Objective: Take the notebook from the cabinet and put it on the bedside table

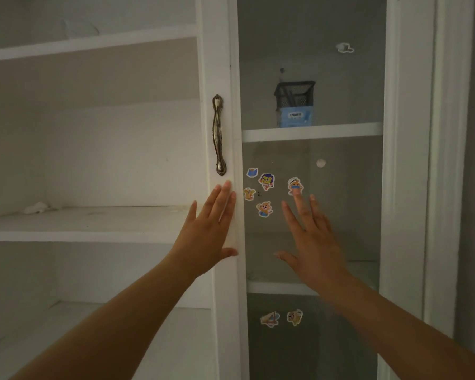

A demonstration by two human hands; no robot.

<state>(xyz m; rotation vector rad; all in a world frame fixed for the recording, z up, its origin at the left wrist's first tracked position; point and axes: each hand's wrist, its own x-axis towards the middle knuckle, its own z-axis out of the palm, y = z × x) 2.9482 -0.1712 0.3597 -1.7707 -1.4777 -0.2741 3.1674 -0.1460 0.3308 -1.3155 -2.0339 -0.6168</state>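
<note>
Notebook: none shows plainly anywhere, neither on the open white shelves (80, 223) at 9 o'clock nor behind the pane, so I cannot tell where it lies. The bedside surface is out of view too.

The left grip (209, 229), a bare hand, lies flat with straight fingers on the white wooden stile of the glass-paned cabinet door (220, 64), fingertips just below the aged brass pull handle (218, 134) at its 12 o'clock. It has hold of nothing. The right grip (313, 242) is likewise spread wide and empty. It is against or very near the glass, with one fingertip by the cartoon stickers (266, 182). The blur keeps me from saying whether it touches.

Through the pane, at 12 o'clock from the right grip, a black wire-mesh pen holder (295, 94) stands on a pale blue packet (295, 116) on an inner shelf. The shelves lower down behind the glass are too dim to read. A crumpled white scrap (36, 208) rests on the open shelf at 9 o'clock.

The step in hand looks like the very first one, reaching the cabinet's contents. Flat palms can only push or slide this door. To pull it, the left grip probably needs to rise to the handle and curl round it while the right clears the glass. Then the dim shelves can be searched.
</note>
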